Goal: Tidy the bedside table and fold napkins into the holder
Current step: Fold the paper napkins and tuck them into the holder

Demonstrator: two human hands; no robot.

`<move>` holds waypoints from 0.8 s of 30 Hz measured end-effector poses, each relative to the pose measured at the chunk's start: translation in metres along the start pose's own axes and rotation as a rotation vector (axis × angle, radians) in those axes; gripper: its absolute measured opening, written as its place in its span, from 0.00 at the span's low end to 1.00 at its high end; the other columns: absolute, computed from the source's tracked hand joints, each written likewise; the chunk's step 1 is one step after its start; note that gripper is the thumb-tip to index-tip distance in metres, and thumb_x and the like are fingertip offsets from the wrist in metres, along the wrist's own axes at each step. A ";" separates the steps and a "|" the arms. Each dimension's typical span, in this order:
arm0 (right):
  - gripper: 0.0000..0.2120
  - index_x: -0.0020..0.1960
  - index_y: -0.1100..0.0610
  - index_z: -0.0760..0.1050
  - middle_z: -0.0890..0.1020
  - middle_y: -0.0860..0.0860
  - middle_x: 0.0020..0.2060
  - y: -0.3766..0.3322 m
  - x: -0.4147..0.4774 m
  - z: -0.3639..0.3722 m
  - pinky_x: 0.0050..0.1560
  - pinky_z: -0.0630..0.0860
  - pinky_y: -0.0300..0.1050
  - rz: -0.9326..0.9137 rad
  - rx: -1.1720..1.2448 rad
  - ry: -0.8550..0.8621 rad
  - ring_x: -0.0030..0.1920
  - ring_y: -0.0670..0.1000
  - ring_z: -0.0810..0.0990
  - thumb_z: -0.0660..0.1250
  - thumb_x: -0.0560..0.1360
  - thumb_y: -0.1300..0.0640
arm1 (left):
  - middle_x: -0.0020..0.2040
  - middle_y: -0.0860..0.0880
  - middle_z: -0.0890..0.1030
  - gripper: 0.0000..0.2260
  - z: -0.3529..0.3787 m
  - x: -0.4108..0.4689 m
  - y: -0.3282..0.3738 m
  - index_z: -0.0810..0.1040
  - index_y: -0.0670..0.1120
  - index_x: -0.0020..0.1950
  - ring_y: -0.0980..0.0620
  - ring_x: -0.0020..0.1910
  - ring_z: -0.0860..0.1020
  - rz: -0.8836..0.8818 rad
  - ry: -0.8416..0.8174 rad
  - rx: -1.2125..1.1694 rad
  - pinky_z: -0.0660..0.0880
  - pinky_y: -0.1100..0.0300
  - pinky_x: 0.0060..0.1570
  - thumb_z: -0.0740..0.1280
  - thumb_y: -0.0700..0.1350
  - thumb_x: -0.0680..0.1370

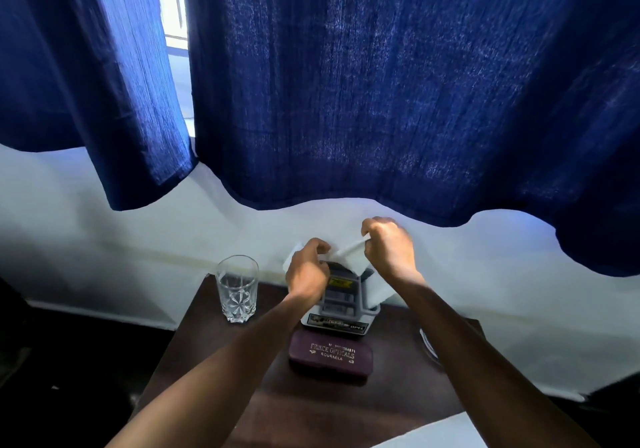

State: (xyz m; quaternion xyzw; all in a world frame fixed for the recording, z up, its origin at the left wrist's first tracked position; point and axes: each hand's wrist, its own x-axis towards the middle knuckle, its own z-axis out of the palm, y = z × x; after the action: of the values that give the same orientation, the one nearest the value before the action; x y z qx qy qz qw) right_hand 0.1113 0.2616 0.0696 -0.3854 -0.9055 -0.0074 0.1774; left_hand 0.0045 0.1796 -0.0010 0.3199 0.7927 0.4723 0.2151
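Napkin [348, 249] white, pinched between curled fingers of left hand [306, 269] and right hand [389, 246], above grey holder [341, 304]. Maroon case [330, 359] on tabletop [346, 413]: "PRINCE OPTICALS ROURKELA".

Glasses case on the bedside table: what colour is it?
The glasses case is dark maroon with pale printed lettering; head view shows it best.

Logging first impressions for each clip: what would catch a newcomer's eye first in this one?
The dark blue curtain fills the upper half of the view. Below it, the left hand and right hand pinch a white napkin above a grey holder at the back of the dark table. A glass stands left of the holder, and a maroon glasses case lies in front of it.
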 end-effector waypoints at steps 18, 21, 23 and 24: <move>0.12 0.32 0.61 0.74 0.80 0.58 0.26 -0.012 0.000 0.016 0.37 0.68 0.49 -0.286 -0.271 -0.166 0.34 0.61 0.77 0.68 0.53 0.73 | 0.46 0.53 0.83 0.17 0.003 0.002 0.001 0.77 0.51 0.35 0.48 0.46 0.80 0.023 -0.091 0.135 0.77 0.52 0.48 0.58 0.30 0.70; 0.06 0.44 0.61 0.76 0.83 0.59 0.38 -0.018 0.002 0.021 0.46 0.66 0.51 -0.307 -0.206 -0.184 0.45 0.61 0.77 0.68 0.66 0.63 | 0.47 0.53 0.82 0.19 0.005 0.000 0.003 0.82 0.50 0.40 0.47 0.45 0.79 0.103 -0.139 0.218 0.78 0.53 0.43 0.58 0.28 0.71; 0.07 0.48 0.58 0.74 0.83 0.57 0.44 -0.020 0.003 0.021 0.48 0.61 0.50 -0.309 -0.224 -0.207 0.49 0.60 0.76 0.65 0.71 0.57 | 0.52 0.51 0.80 0.19 0.004 0.000 0.003 0.80 0.50 0.52 0.45 0.48 0.79 0.114 -0.148 0.271 0.79 0.51 0.45 0.59 0.30 0.73; 0.06 0.48 0.58 0.73 0.83 0.57 0.44 -0.019 0.003 0.021 0.47 0.60 0.48 -0.292 -0.210 -0.202 0.49 0.60 0.76 0.63 0.71 0.60 | 0.55 0.49 0.80 0.19 0.003 0.001 0.003 0.79 0.50 0.56 0.44 0.50 0.79 0.101 -0.149 0.291 0.78 0.50 0.48 0.59 0.33 0.74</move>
State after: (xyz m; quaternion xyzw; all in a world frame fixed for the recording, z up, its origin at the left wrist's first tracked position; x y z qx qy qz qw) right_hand 0.0896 0.2531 0.0534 -0.2653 -0.9592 -0.0885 0.0414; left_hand 0.0066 0.1830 0.0002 0.4212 0.8174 0.3379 0.2005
